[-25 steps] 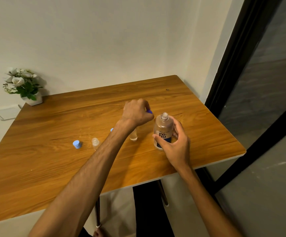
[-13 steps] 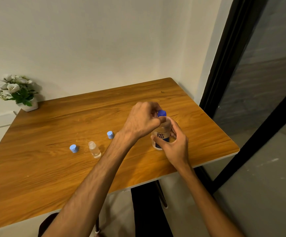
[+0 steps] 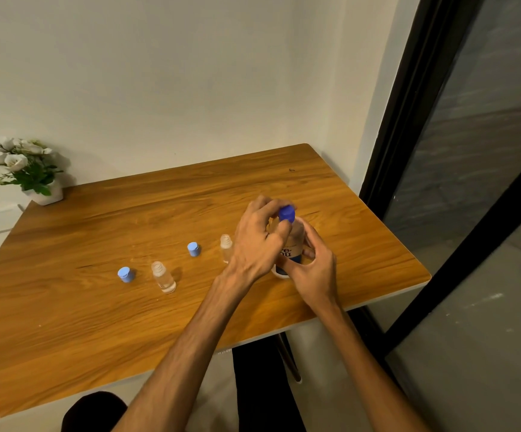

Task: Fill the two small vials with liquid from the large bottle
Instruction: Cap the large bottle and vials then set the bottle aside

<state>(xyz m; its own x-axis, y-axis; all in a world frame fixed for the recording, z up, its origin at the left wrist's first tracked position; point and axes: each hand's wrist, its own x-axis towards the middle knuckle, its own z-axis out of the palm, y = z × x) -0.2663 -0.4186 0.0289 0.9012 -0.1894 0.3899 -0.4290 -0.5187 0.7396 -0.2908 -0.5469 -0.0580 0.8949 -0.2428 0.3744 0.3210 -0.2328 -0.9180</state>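
The large bottle stands upright on the bench at about 3 o'clock from the bench centre, near the right edge. The right hand is wrapped around the bottle's lower body, fingers curled closed on it. The left hand crosses in from the left; its fingertips are pinched shut on the dark blue cap at the bottle neck.

The step in hand appears to be capping the bottle. To do it well: keep the right hand firm and the bottle vertical, seat the cap square on the threads, then turn with the fingertips only — no downward lean toward the open vial just beside the left wrist at 9 o'clock.

A second open vial stands farther out at 9 o'clock; both hold clear liquid, level uncertain. Two light blue vial caps lie separately on the bench.

One second ago the bottle neck was bare and the cap was held clear of it — now the cap sits on the neck.
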